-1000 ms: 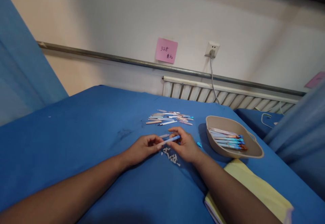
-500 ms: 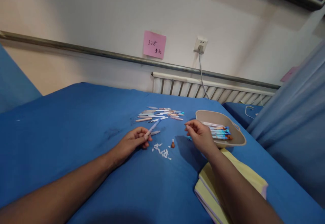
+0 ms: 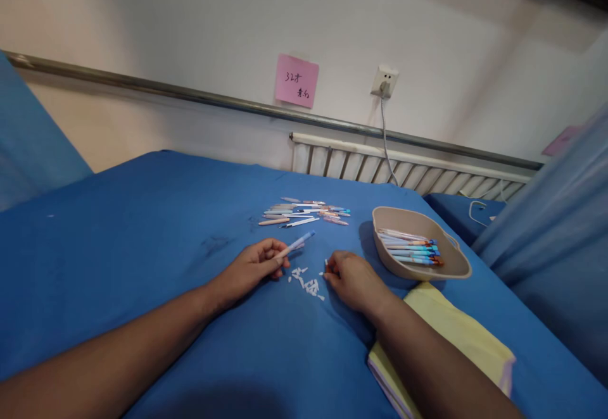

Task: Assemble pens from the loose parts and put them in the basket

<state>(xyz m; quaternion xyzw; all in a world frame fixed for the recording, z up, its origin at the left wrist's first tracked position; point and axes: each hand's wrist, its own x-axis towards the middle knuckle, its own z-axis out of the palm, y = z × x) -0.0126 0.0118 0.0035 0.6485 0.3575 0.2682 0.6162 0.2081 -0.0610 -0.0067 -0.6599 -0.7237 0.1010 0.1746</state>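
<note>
My left hand (image 3: 254,266) rests on the blue table cover and pinches a light blue pen (image 3: 295,244), which points up and to the right. My right hand (image 3: 349,278) lies knuckles up on the cover just right of a scatter of small white bits (image 3: 306,285). Its fingers are curled down at the spot where a small orange cap lay; what they hold is hidden. A pile of loose pens and pen parts (image 3: 304,213) lies farther back.
A beige tray (image 3: 456,268) with several blue pens in it stands to the right. A yellow pad (image 3: 456,337) lies under my right forearm. Behind the table are a radiator (image 3: 403,172), a wall socket with a cable, and a pink note (image 3: 297,81).
My right hand let go of the pen, went toward the tray, then came down onto the cover by the white bits, covering the orange cap. The left hand kept the pen.
</note>
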